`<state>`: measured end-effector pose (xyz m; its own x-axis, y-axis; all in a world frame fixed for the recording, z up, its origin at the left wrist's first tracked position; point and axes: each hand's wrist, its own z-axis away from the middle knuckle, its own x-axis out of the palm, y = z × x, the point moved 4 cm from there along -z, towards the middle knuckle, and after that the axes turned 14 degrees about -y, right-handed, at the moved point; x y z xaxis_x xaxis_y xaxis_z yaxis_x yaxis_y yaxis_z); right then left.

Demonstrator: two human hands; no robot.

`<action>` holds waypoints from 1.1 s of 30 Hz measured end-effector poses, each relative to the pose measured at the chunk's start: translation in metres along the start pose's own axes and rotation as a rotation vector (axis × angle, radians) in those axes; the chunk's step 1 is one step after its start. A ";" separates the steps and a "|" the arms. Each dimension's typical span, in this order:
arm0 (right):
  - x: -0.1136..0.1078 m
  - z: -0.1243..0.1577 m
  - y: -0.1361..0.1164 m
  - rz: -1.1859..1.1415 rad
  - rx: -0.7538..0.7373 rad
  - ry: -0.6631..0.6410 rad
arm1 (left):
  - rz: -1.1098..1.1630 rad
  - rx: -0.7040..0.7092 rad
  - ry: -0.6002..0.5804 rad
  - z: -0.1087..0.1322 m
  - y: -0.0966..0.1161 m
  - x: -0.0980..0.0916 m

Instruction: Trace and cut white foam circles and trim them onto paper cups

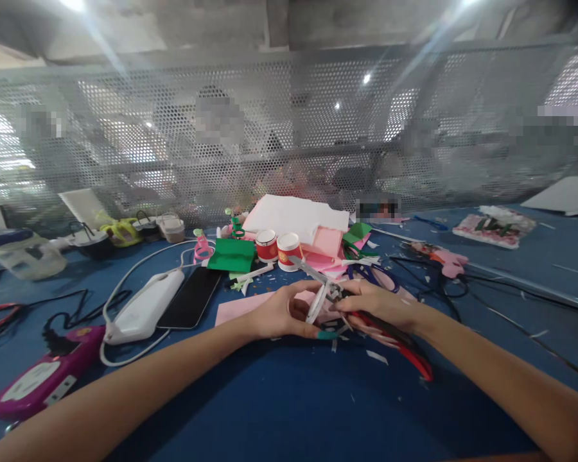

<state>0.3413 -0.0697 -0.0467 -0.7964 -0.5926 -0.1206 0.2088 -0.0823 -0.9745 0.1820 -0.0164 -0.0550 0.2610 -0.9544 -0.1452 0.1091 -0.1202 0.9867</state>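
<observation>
Fingers curled, my left hand (284,312) holds a thin white strip-like piece (316,307) in front of me; its exact kind is unclear. My right hand (380,305) is wrapped around pliers with red and black handles (417,359). Their metal jaws (336,292) meet the white piece; whether they bite into it cannot be made out. A pale flat strip (311,269) sticks up from the jaws. Below lies a pink sheet (241,308), partly hidden by my left hand. Small white scraps (376,357) are scattered around.
Two red-and-white round containers (288,251), green paper (231,255) and white sheets (293,218) lie beyond my hands. Leftward are a black phone (190,298), a white power bank (147,305) and a purple power strip (48,372). A pink glue gun (447,262) lies right, with cables.
</observation>
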 end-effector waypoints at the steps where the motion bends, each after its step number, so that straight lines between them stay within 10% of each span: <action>1: 0.001 0.000 0.000 -0.010 0.003 -0.004 | 0.002 -0.001 -0.002 0.000 0.001 0.001; 9: 0.002 -0.001 0.003 -0.044 0.006 -0.049 | -0.035 -0.017 0.014 0.002 0.004 0.007; 17: 0.002 0.001 -0.001 -0.056 -0.088 -0.128 | -0.370 0.249 0.307 0.014 0.017 0.008; 33: 0.005 -0.004 0.000 -0.151 -0.093 -0.079 | -0.164 0.332 0.143 0.010 0.016 0.004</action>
<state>0.3352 -0.0692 -0.0478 -0.7666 -0.6409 0.0399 0.0344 -0.1030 -0.9941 0.1753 -0.0249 -0.0392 0.3998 -0.8701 -0.2883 -0.1497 -0.3723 0.9159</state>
